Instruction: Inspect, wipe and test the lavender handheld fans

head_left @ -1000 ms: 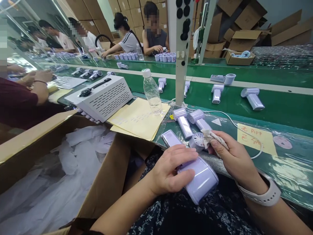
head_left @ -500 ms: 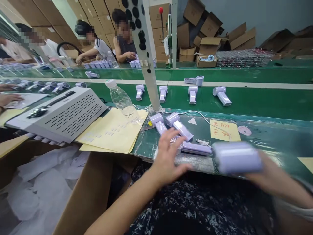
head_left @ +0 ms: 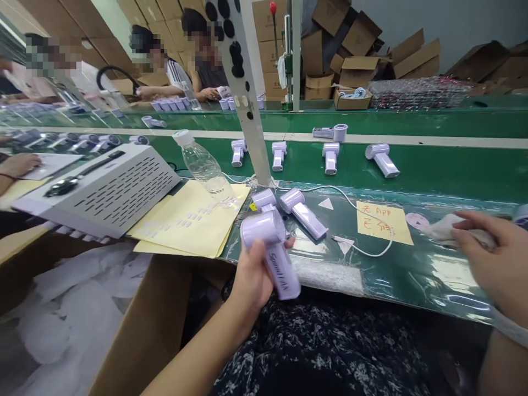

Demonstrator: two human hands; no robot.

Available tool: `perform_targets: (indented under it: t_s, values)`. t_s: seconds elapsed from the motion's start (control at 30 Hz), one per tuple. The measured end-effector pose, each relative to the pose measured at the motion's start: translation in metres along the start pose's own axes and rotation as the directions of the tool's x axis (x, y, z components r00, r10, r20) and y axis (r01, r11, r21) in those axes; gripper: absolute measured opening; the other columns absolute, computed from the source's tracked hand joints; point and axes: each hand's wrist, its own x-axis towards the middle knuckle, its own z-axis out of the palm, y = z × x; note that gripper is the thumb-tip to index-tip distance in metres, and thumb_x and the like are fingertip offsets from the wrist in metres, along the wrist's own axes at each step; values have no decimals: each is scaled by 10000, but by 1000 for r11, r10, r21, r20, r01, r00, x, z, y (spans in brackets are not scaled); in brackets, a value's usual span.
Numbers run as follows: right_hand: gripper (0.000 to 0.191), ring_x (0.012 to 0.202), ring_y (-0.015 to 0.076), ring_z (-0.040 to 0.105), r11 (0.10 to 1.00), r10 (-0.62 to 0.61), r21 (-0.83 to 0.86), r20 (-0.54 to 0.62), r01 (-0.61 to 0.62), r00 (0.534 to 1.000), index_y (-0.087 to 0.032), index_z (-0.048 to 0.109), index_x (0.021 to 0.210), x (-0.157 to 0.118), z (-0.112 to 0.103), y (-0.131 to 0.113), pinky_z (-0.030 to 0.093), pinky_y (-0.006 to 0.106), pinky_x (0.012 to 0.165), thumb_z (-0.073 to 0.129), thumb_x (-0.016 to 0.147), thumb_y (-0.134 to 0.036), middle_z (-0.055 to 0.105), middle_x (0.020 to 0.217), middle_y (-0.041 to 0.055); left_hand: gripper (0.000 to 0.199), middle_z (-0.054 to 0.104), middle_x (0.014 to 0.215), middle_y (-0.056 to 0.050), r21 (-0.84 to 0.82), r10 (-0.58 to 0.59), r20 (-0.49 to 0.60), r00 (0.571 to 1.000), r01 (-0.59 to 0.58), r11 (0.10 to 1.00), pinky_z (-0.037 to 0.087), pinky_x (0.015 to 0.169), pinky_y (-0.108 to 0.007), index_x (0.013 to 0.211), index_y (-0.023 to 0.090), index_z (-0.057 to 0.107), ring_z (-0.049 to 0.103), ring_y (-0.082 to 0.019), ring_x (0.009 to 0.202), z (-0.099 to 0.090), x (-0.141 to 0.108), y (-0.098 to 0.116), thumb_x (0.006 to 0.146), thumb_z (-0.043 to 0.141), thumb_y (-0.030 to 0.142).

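Lilac fan (head_left: 281, 265) gripped in the left hand (head_left: 252, 279) at the near edge of the table (head_left: 396, 275), handle slanting near-right; I log the right hand (head_left: 495, 250) farther right, well apart, pinching a white cloth (head_left: 443, 228).

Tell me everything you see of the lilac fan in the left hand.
The lilac fan looks like glossy plastic: a cylindrical head on a handle with dark lettering ending in "FAN". The left hand grips it below the head, the handle slanting down to the right, by the green table's near edge. Whether it is running cannot be told.
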Motion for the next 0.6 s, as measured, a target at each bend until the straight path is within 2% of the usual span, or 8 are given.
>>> perform_targets:
  t_s: [0.03,0.07,0.1,0.17,0.27,0.37,0.47,0.6]
  values:
    - [375,982,338,686,1000,-11,27,33,10,999,-244,704,1155,-1,4,-23,466,444,715,555,823,-333,739,1052,150,511,682,887,-6,-107,-127,-34,991,123,987,550,985,-510,1143,208,567,705,-195,750,6,-3,6,824,719,576]
    - [380,1034,337,678,998,-34,60,60,31,998,-234,705,1160,-4,8,-42,471,440,750,545,827,-322,733,1107,149,445,664,826,-5,-189,-243,-20,970,235,953,563,971,-502,1099,177,593,688,-183,712,10,-6,12,866,674,546]
    - [380,1073,337,668,994,-65,98,89,57,994,-230,703,1164,-6,12,-57,470,438,776,536,835,-318,723,1156,147,378,654,798,-14,-245,-334,29,942,331,912,572,960,-501,1070,153,608,686,-185,716,12,-9,17,880,661,475]
    - [360,1068,334,665,982,-129,155,139,107,982,-241,701,1159,-12,19,-75,461,433,768,535,851,-325,714,1199,142,336,673,867,-50,-278,-422,144,895,445,851,578,952,-512,1096,134,607,711,-223,821,12,-19,25,803,703,265]
    - [331,866,309,680,977,-136,187,193,100,972,-281,705,1143,-19,25,-82,416,410,655,572,847,-347,737,1114,125,685,670,1110,-73,-204,-442,224,869,485,850,575,951,-520,1309,212,513,725,-293,1004,8,-33,31,686,733,31]
    - [321,595,256,585,983,-106,168,217,70,970,-301,723,1127,-22,25,-84,358,384,583,598,841,-379,750,942,98,896,603,1287,-82,-149,-421,247,873,464,873,571,955,-504,1464,334,375,716,-299,1064,5,-41,33,725,769,18]
    - [313,496,216,485,984,-106,164,201,73,974,-297,741,1101,-26,23,-87,349,371,572,590,846,-397,755,894,86,817,588,1301,-92,-140,-397,296,869,451,882,566,976,-498,1425,304,468,705,-288,1078,5,-40,33,728,809,49]
    - [286,516,207,502,976,-149,183,157,120,976,-301,749,1054,-30,21,-86,372,373,607,563,869,-415,771,1000,89,583,658,1131,-81,-142,-402,364,840,476,868,574,954,-415,1264,207,637,714,-236,1013,5,-36,30,728,851,116]
